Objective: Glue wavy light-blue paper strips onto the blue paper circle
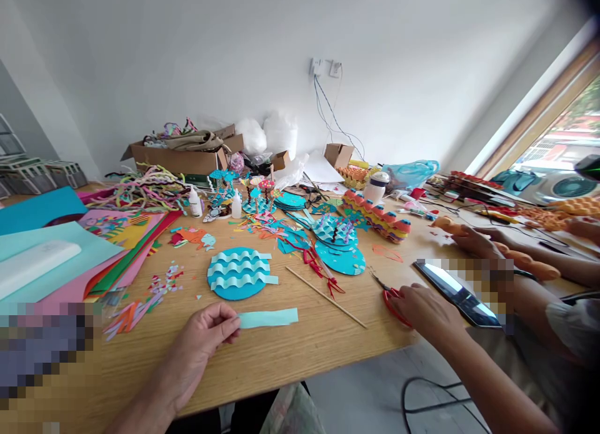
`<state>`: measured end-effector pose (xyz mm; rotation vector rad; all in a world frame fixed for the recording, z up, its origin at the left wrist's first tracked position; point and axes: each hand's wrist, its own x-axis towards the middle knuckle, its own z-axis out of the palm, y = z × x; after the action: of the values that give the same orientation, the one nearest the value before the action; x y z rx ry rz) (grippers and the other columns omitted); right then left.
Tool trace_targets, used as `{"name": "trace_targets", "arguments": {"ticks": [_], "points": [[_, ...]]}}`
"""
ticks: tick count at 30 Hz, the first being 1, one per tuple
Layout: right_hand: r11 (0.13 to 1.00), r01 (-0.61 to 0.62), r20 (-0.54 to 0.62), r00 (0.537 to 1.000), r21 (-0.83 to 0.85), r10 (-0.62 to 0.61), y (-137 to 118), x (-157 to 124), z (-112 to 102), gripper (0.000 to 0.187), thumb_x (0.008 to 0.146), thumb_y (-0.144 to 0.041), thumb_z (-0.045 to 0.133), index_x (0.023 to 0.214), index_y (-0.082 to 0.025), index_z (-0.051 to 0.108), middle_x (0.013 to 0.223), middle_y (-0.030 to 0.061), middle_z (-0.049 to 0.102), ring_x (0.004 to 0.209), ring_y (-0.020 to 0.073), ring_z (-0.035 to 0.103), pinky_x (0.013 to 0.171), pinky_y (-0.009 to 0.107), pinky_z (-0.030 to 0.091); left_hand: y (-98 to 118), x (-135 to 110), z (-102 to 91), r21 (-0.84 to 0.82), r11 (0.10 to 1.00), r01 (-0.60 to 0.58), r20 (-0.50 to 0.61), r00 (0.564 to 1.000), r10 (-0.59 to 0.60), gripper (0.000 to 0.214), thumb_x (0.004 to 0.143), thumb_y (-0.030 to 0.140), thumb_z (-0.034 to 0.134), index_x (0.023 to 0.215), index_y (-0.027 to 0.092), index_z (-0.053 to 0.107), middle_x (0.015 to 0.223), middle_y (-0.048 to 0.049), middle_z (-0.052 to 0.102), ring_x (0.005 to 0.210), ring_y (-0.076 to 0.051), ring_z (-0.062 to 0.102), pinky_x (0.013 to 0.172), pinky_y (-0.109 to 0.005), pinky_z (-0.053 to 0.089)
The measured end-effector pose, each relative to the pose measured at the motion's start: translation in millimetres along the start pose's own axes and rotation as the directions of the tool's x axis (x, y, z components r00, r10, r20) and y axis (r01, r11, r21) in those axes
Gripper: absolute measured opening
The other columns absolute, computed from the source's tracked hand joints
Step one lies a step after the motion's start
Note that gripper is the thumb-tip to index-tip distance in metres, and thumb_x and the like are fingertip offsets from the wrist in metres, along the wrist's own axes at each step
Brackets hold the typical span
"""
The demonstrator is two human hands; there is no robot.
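Note:
Between the thumb and fingers of my left hand [213, 331] is one end of a light-blue paper strip [269, 318], held just above the table. Beyond it lies a blue cardboard disc [234, 292] carrying wavy light-blue paper strips [239, 268], some of whose ends stick out past its right edge. My right hand [426, 309] is closed on the red handles of a pair of scissors [391, 301], whose blades point away from me at the table's front right. A thin wooden stick [325, 296] rests between the two hands.
Coloured paper sheets [107, 259] and scraps [166, 287] cover the left side. Glue bottles [195, 202], paper models [335, 227] and a cardboard box [178, 156] stand farther back. At right are a tablet [457, 293] and another person's hands [478, 243] with an orange egg-carton strip [529, 262].

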<state>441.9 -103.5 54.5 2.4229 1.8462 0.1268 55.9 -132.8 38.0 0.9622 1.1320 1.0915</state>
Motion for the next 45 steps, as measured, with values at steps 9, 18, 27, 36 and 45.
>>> {"name": "trace_targets", "arguments": {"ticks": [9, 18, 27, 36, 45], "points": [[0.419, 0.511, -0.177, 0.766, 0.75, -0.618, -119.2, -67.5, -42.6, 0.032, 0.08, -0.032, 0.057, 0.111, -0.025, 0.06, 0.114, 0.0066, 0.06, 0.098, 0.0227, 0.056, 0.08, 0.032, 0.042, 8.6, -0.7, 25.3, 0.118, 0.993, -0.026, 0.068, 0.998, 0.018, 0.023, 0.058, 0.038, 0.069, 0.055, 0.018, 0.059, 0.055, 0.0023, 0.052, 0.058, -0.013, 0.045, 0.059, -0.023, 0.035], [0.44, 0.455, -0.088, 0.766, 0.774, -0.637, -141.1, -54.0, -30.9, 0.014, 0.077, -0.021, 0.055, 0.076, -0.018, 0.069, 0.072, 0.001, 0.066, 0.066, 0.0124, 0.055, 0.06, 0.022, 0.038, 1.6, 5.9, 25.5, 0.165, 0.985, -0.042, 0.07, 0.997, 0.031, 0.019, 0.059, 0.037, 0.066, 0.056, 0.019, 0.061, 0.055, 0.0019, 0.055, 0.059, -0.014, 0.048, 0.059, -0.023, 0.036], [0.529, 0.399, -0.1, 0.857, 0.749, -0.505, -119.0, -28.4, -17.1, 0.015, 0.075, -0.022, 0.051, 0.072, -0.016, 0.064, 0.061, -0.0023, 0.056, 0.058, 0.0113, 0.048, 0.054, 0.021, 0.033, -9.5, 20.9, 22.4, 0.365, 0.929, -0.064, 0.121, 0.992, 0.021, 0.014, 0.063, 0.03, 0.059, 0.065, 0.019, 0.067, 0.055, 0.0008, 0.058, 0.055, -0.017, 0.051, 0.055, -0.025, 0.037], [0.559, 0.413, -0.154, 0.879, 0.719, -0.451, -109.0, -23.8, -16.4, 0.018, 0.077, -0.025, 0.047, 0.072, -0.016, 0.062, 0.062, -0.0022, 0.052, 0.059, 0.0118, 0.045, 0.055, 0.023, 0.033, -21.5, 25.6, 24.2, 0.613, 0.623, -0.487, 0.285, 0.871, 0.4, 0.028, 0.071, 0.01, 0.054, 0.086, 0.028, 0.07, 0.087, -0.0035, 0.069, 0.083, -0.023, 0.061, 0.076, -0.028, 0.041], [0.493, 0.371, -0.052, 0.836, 0.787, -0.546, -127.7, -33.8, -28.5, 0.013, 0.075, -0.02, 0.049, 0.069, -0.016, 0.061, 0.057, -0.0038, 0.046, 0.056, 0.0099, 0.04, 0.051, 0.021, 0.029, 6.7, 24.0, 29.2, 0.761, 0.383, -0.524, 0.359, 0.831, 0.425, 0.026, 0.076, 0.012, 0.048, 0.1, 0.019, 0.059, 0.099, -0.006, 0.056, 0.09, -0.018, 0.054, 0.077, -0.028, 0.043]]}}
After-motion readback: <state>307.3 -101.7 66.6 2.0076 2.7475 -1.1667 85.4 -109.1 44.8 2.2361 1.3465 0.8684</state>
